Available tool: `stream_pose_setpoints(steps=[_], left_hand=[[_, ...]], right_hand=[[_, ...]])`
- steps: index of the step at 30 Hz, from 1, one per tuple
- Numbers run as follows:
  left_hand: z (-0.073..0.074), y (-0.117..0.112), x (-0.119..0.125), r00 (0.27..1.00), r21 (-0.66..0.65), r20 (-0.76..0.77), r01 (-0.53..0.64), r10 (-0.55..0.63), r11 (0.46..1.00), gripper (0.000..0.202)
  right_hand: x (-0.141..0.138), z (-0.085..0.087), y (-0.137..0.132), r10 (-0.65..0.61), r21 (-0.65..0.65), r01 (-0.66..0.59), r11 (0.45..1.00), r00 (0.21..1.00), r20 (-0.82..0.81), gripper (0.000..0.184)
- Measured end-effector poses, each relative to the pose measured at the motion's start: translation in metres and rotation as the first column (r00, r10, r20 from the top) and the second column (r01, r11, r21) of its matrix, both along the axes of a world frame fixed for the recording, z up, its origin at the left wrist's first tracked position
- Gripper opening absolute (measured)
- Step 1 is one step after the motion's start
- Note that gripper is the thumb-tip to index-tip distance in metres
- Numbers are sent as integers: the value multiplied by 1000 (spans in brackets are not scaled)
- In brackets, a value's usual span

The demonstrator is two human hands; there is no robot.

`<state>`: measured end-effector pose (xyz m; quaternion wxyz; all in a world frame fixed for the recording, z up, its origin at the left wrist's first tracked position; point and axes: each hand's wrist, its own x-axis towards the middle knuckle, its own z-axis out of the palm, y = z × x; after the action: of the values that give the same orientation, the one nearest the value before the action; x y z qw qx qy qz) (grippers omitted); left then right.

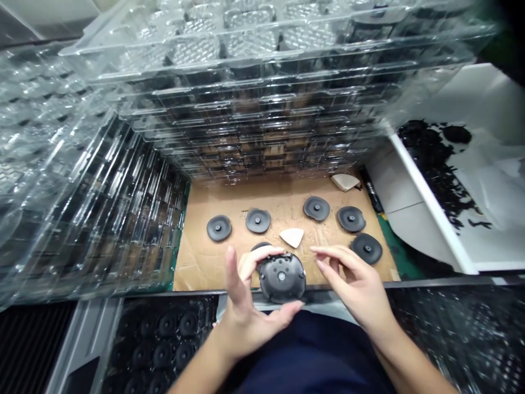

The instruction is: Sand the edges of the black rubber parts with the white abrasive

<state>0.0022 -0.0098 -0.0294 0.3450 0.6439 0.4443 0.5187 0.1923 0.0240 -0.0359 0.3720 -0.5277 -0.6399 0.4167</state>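
Observation:
My left hand (254, 306) grips a round black plastic part (283, 278) by its edge, thumb below and fingers on top. Small pegs and holes show along the part's upper side, with a light hub in its middle. To its right, my right hand (355, 279) is apart from the part, thumb and fingertips drawn close together; anything between them is too small to make out. Behind the held part another black disc (261, 246) is mostly hidden. A white triangular piece (292, 237) lies on the cardboard just beyond my hands.
Several black discs (257, 220) lie spread on the cardboard sheet (197, 268). Tall stacks of clear plastic trays (246, 109) wall off the back and left. At right stands a white bin (435, 202) with small black pieces (430, 153). A tray of black parts (164, 350) sits lower left.

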Motion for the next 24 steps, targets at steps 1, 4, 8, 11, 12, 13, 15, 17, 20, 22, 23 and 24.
stream_pose_setpoints(steps=[1,4,8,11,12,13,15,17,20,22,23,24], left_hand=[[0,2,0,998,51,-60,15,-12,999,115],[1,5,2,994,111,-99,60,-49,992,114],[3,0,2,997,52,-54,64,-61,997,112],[7,-7,1,998,-49,-55,36,-38,998,108],[9,-9,0,997,-86,-62,39,-45,996,102],[12,-11,-1,996,-120,-68,52,-61,991,93],[16,-15,-3,993,-179,-55,88,-100,980,72],[20,-19,-5,991,-237,-26,118,-128,964,60],[22,-25,-6,986,-320,-5,158,-169,934,63],[22,-29,-5,981,-360,-7,179,-194,916,67],[23,-31,-4,980,-373,8,187,-199,909,72],[23,-33,-3,979,-382,35,197,-198,903,81]], right_hand=[[2,7,-4,2,-11,-2,1000,1000,-27,14],[2,21,-10,15,-42,-19,999,995,-94,7],[-3,37,-4,162,-173,-199,965,965,-205,5],[-5,50,5,326,-271,-398,876,904,-276,1],[-5,53,7,364,-291,-448,845,882,-300,2],[-5,56,9,390,-311,-488,816,860,-329,3],[-5,60,10,409,-354,-553,755,818,-405,7],[-6,62,8,377,-397,-603,692,771,-514,8],[-7,63,1,288,-412,-677,610,674,-681,8],[-6,62,-6,255,-399,-695,598,636,-728,7],[-5,62,-10,247,-391,-691,608,632,-735,8],[-4,62,-14,239,-385,-679,625,636,-734,9]])
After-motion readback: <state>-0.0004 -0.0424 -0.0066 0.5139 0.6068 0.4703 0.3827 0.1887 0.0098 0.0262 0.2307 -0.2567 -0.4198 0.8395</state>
